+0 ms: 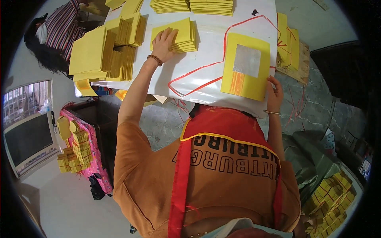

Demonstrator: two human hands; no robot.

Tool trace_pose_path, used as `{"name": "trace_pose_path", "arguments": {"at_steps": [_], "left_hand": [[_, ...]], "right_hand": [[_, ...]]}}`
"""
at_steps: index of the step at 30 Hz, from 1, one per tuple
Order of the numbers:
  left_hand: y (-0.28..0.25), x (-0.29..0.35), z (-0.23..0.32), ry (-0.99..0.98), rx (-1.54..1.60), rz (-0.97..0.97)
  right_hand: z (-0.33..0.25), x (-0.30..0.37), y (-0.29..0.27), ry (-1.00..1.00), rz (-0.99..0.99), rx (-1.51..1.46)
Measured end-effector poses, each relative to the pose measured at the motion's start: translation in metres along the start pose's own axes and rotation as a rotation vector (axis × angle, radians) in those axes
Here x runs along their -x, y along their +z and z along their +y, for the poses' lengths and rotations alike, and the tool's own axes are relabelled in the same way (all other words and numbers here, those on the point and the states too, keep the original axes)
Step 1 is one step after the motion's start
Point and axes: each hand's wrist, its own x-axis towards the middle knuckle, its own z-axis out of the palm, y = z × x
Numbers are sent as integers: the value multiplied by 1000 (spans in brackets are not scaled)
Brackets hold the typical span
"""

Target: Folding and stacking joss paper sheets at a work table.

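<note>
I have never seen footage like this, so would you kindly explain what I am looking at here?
This is one picture from a wide fisheye camera worn on a person's head, looking down at their own two bare hands; there is no machine. The white table holds stacks of yellow paper. The left hand rests flat on one yellow stack. The right hand holds the edge of a yellow sheet with a silver square in its middle. A red string loops across the table. Another person sits at upper left.

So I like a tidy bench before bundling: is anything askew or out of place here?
Mostly orderly. A loose red string loops untidily across the white table, running under the foil-faced yellow sheet held by the right hand. The left hand rests on a fanned-out yellow stack.
</note>
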Motion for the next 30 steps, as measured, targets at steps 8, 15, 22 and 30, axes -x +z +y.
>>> {"name": "trace_pose_path", "arguments": {"at_steps": [8, 15, 22, 30], "left_hand": [[-1, 19, 123, 365, 467, 76], [23, 41, 180, 681, 189, -102], [19, 27, 181, 653, 624, -235], [13, 17, 176, 444, 792, -407]], "right_hand": [[1, 2, 3, -74, -45, 240], [1, -2, 3, -220, -77, 368], [2, -4, -1, -236, -135, 394], [3, -9, -4, -115, -178, 172]]}}
